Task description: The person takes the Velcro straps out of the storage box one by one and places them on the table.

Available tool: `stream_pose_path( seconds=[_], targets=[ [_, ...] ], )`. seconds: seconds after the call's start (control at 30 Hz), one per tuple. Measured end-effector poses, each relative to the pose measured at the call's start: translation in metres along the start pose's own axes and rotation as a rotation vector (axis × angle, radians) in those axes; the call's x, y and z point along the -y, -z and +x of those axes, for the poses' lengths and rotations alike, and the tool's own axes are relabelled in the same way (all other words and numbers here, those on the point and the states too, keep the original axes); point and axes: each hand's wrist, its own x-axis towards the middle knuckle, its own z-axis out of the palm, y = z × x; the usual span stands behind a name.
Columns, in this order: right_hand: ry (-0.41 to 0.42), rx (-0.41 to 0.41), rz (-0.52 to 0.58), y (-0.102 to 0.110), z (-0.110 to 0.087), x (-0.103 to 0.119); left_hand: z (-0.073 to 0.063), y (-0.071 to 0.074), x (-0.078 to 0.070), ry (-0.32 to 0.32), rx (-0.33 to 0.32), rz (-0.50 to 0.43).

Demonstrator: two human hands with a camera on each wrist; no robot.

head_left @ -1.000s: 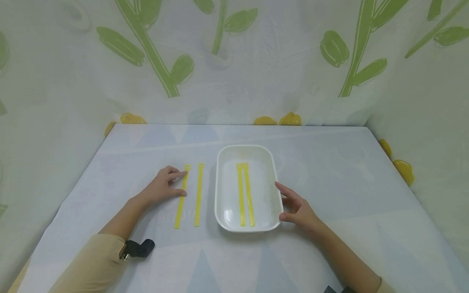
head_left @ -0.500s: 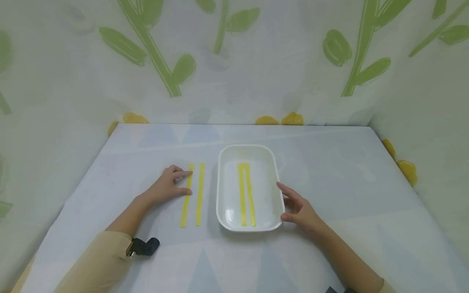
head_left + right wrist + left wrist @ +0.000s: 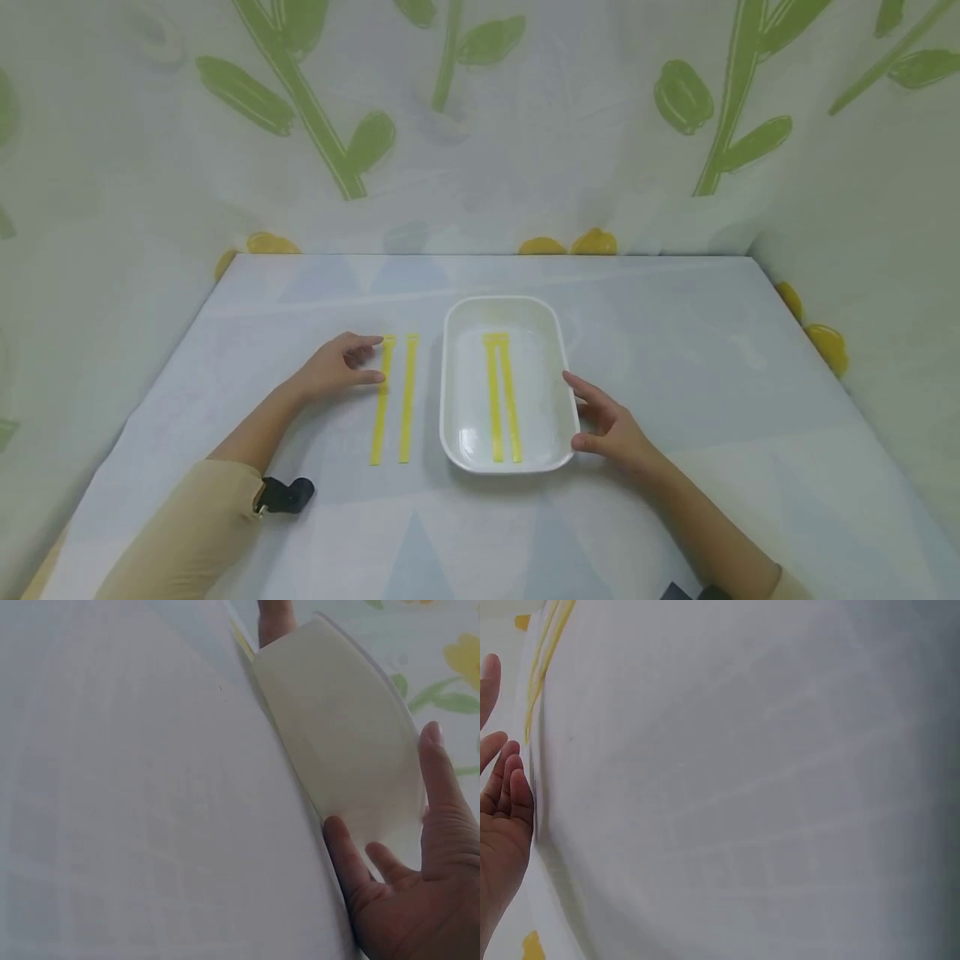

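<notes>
Over the last second the left hand (image 3: 333, 371) has nudged the outer of the two flat yellow plastic strips (image 3: 381, 398) on the bench (image 3: 675, 400). A second ago that strip lay slanted, its near end splayed away from its neighbour; now it runs nearly parallel to the second yellow strip (image 3: 406, 397), just beside it with a narrow gap between them. The left hand has also drawn back a little: its fingertips sat on the strip's far end before, and now they rest at its left edge, fingers relaxed and slightly bent, gripping nothing. Whether they actually touch the strip is hard to tell, since the left wrist view shows only the hand (image 3: 502, 825) and a sliver of yellow (image 3: 544, 652) at the frame's edge.

The right hand (image 3: 611, 425) has barely moved. It lies open against the right wall of the white rounded rectangular plastic tray (image 3: 566, 392), thumb at the near corner, fingers straight along the side; the right wrist view shows this hand (image 3: 420, 885) pressed to the tray's outer wall (image 3: 345, 750), steadying it rather than lifting it.

So the loose pair outside the tray is now tidied into a neat row, matching the pair of yellow strips (image 3: 502, 400) already lying side by side lengthwise on the tray floor.

The strips are long, thin and limp-looking, each with a small squared tab at the far end. They lie flat on the pale cloth, left of the tray.
</notes>
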Motion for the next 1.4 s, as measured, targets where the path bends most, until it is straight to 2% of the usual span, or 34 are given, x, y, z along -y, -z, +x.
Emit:
stream_pose_path(
  seconds=[0.13, 0.37, 0.53, 0.77, 1.2, 1.4],
  targets=[
    [-0.002, -0.004, -0.018, 0.0, 0.001, 0.0, 0.003, 0.004, -0.004, -0.019, -0.005, -0.055],
    [-0.005, -0.01, -0.013, 0.001, 0.0, 0.0, 0.012, 0.0, -0.023, -0.037, 0.037, -0.243],
    [-0.015, 0.0, 0.019, 0.0, 0.0, -0.003, 0.022, -0.003, -0.035, -0.067, 0.054, -0.286],
    [0.023, 0.001, 0.003, 0.0, 0.001, -0.003, 0.038, -0.004, -0.055, -0.097, 0.066, -0.269],
    [0.014, -0.003, 0.003, 0.003, -0.001, -0.003, 0.06, 0.0, -0.109, -0.157, 0.152, -0.261],
    [-0.003, -0.007, -0.008, 0.002, 0.0, -0.001, 0.073, -0.004, -0.128, -0.126, 0.192, -0.264]
  ],
)
